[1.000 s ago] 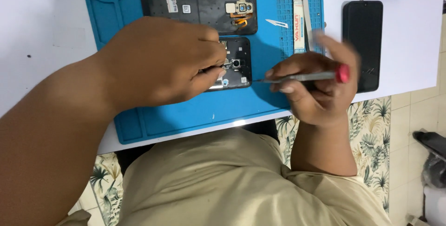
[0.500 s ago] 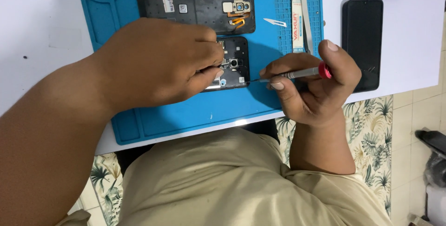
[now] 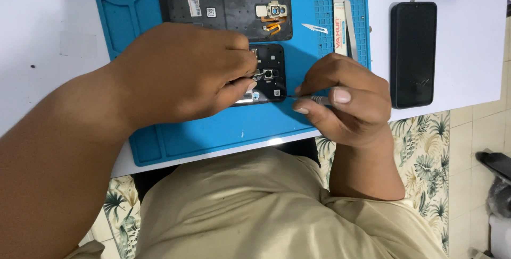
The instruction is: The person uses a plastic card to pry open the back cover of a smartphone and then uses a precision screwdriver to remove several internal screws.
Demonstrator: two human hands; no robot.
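Fingers of the right hand are pinching a thin screwdriver, thumb and forefinger closed on its shaft. Its long axis is running roughly level, tip pointing left at the opened phone, which is lying just left of that hand. Tip looks to be touching the phone's lower right corner, though it's too small to be sure. Left hand is lying over the phone from the left, fingers curled and pressing down, thumb tip sitting on the lower edge; most of the phone is hidden under it. Whether it's pinching anything can't be told. Both hands are at the phone, the left on top, the right just beside it.

Phone is resting on a blue mat on a white table. Above it a black back cover is lying inside up. Right of that, a small blade and white tweezers are sitting on the mat. Off the mat, well right, a second black phone is lying face down.
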